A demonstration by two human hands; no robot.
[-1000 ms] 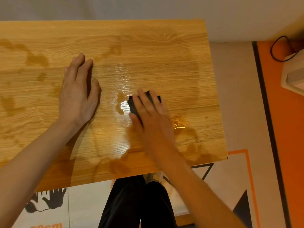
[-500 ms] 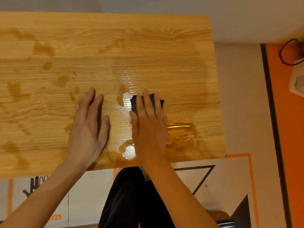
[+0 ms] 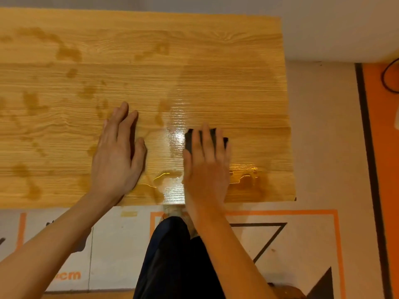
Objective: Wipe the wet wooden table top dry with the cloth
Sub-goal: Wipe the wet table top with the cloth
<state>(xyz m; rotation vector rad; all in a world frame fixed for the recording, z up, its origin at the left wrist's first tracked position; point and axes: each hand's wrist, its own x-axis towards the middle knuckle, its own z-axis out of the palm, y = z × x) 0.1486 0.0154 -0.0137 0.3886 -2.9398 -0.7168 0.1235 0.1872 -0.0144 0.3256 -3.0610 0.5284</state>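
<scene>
The wooden table top (image 3: 226, 61) fills the upper part of the head view, with dark wet patches on its left half and a shiny puddle (image 3: 244, 180) near the front right edge. My right hand (image 3: 205, 165) presses flat on a small dark cloth (image 3: 189, 140), which shows only past my fingertips and thumb side. My left hand (image 3: 117, 152) lies flat on the wood, fingers together, a little left of the cloth, holding nothing. A glossy wet streak (image 3: 177, 130) runs between the two hands.
The table's right edge (image 3: 289, 126) drops to a pale floor with an orange strip (image 3: 380, 169) and a black cable (image 3: 388, 78) at far right. My dark trouser legs (image 3: 172, 260) stand below the front edge, on printed floor mats (image 3: 280, 234).
My right hand with the cloth has slid toward the table's front right area. My left hand has moved nearer the front edge. The puddle by the front edge has come into view.
</scene>
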